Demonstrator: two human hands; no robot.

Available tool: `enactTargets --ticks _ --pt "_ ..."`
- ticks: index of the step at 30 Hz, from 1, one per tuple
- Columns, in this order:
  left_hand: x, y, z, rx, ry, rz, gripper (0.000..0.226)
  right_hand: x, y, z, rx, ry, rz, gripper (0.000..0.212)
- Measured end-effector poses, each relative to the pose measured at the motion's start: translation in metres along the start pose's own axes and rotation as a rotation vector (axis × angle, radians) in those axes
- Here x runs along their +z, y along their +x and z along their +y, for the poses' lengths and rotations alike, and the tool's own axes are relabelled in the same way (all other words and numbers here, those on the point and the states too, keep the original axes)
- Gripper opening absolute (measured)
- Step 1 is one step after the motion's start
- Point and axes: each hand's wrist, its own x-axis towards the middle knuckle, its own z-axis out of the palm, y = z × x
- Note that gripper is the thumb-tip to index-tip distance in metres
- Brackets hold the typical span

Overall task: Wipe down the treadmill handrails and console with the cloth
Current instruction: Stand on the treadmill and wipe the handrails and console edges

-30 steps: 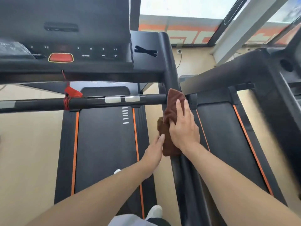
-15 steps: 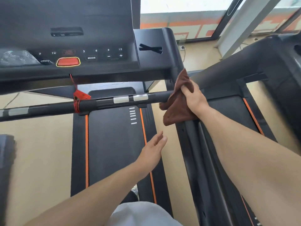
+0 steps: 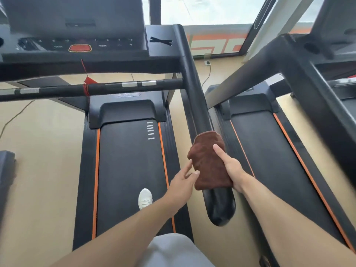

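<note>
the brown cloth (image 3: 209, 160) is draped over the right handrail (image 3: 194, 93), close to that rail's near rounded end, and the right hand (image 3: 230, 166) is wrapped around both: the thumb lies on top of the cloth, the other fingers are hidden under the far side of the rail. so the right hand is closed on the cloth and pins it to the bar.

the left hand (image 3: 184, 180) is open and holds nothing, its fingers loosely spread; the fingertips reach the cloth's lower left edge, touching or all but touching it, too close to call.

what the next stroke turns on is the rail's long axis. it runs from about 5 o'clock, near the body, away to about 11 o'clock, where it meets the console (image 3: 77, 47) at the top of the view. the cloth sits at the near end, so nearly all of the bare rail lies ahead toward 11 to 12 o'clock, with only the short end cap behind it at 5 o'clock. the right hand is the one already on it; the console and the front crossbar (image 3: 115, 87) lie farther off at 10 to 11 o'clock, apparently a reach for either hand.
</note>
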Motion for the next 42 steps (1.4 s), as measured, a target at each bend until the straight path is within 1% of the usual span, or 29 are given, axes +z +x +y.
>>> enactTargets --ticks 3,4,5,6,8,10,11,14,16,18,20,22,24,26,29,32,34,38,42 --pt "0.031 -0.016 -0.028 -0.017 -0.054 -0.005 0.053 -0.012 -0.034 0.038 -0.099 -0.061 0.005 0.027" --pt "0.039 -0.020 -0.039 -0.018 -0.061 0.004 0.053 -0.015 -0.043 0.050 -0.155 -0.104 0.027 0.027" --pt "0.047 -0.023 -0.049 -0.020 -0.057 0.015 0.054 -0.017 -0.051 0.061 -0.210 -0.145 0.059 0.030" --pt "0.052 -0.026 -0.059 -0.031 -0.051 0.030 0.054 -0.020 -0.055 0.073 -0.259 -0.190 0.091 0.037" --pt "0.059 -0.031 -0.077 -0.046 -0.036 0.046 0.055 -0.022 -0.066 0.091 -0.348 -0.282 0.124 0.061" --pt "0.063 -0.032 -0.092 -0.065 0.007 0.027 0.055 -0.021 -0.074 0.108 -0.432 -0.420 0.148 0.086" --pt "0.065 -0.032 -0.099 -0.095 0.016 0.006 0.053 -0.019 -0.077 0.116 -0.463 -0.509 0.188 0.094" --pt "0.069 -0.032 -0.116 -0.206 -0.042 -0.052 0.043 -0.007 -0.082 0.133 -0.540 -0.864 0.364 0.107" --pt "0.070 -0.030 -0.123 -0.281 -0.093 -0.068 0.037 -0.003 -0.080 0.135 -0.582 -1.124 0.446 0.113" --pt "0.070 -0.026 -0.127 -0.312 -0.134 -0.066 0.030 0.002 -0.071 0.128 -0.678 -1.408 0.471 0.109" --pt "0.068 -0.017 -0.133 -0.325 -0.158 -0.034 0.036 0.008 -0.056 0.116 -0.806 -1.621 0.462 0.095" --pt "0.062 -0.009 -0.131 -0.306 -0.160 -0.019 0.039 0.018 -0.038 0.099 -0.796 -1.788 0.415 0.089" --pt "0.051 -0.011 -0.104 -0.289 -0.141 -0.008 0.038 0.028 -0.021 0.080 -0.778 -1.892 0.368 0.086" --pt "0.038 -0.005 -0.080 -0.256 -0.145 0.013 0.038 0.038 -0.004 0.058 -0.815 -1.958 0.334 0.082" --pt "0.016 0.013 -0.050 -0.182 -0.211 0.014 0.040 0.056 0.027 0.015 -0.892 -1.960 0.278 0.072" --pt "-0.010 0.037 -0.023 -0.138 -0.213 0.041 0.042 0.071 0.070 -0.037 -0.944 -1.875 0.310 0.066" --pt "-0.031 0.056 -0.008 -0.119 -0.209 0.060 0.045 0.079 0.097 -0.072 -0.937 -1.734 0.298 0.067" --pt "-0.074 0.090 0.020 -0.100 -0.194 0.093 0.046 0.087 0.140 -0.132 -0.866 -1.392 0.223 0.074" --pt "-0.103 0.109 0.040 -0.095 -0.133 0.110 0.042 0.087 0.168 -0.161 -0.849 -1.155 0.180 0.065"
